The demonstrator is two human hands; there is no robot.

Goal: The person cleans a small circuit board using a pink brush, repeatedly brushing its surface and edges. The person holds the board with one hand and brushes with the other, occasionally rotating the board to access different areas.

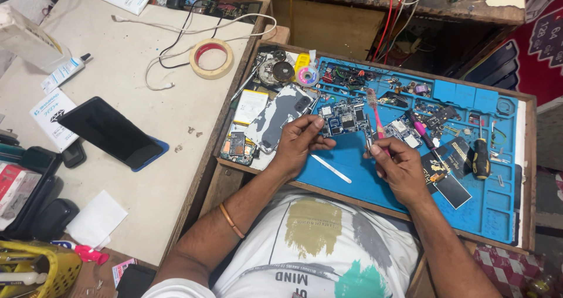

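Observation:
My left hand [298, 142] holds a blue phone circuit board [346, 119] by its left edge, lifted a little over the blue work mat [498, 210]. My right hand [399, 166] grips a pink toothbrush [376, 117] upright, with its bristle head just above the board's right end. A thin metal pry tool [331, 168] lies on the mat between my hands. A grey phone back shell [280, 116] rests just left of the board.
Small parts fill the mat's compartments, along with a pink-handled tool [423, 135], a black-and-yellow screwdriver [480, 159] and black cards [451, 183]. To the left lie a black phone [110, 132], a tape roll [210, 58], a glue tube [64, 73], white cables [193, 29] and boxes.

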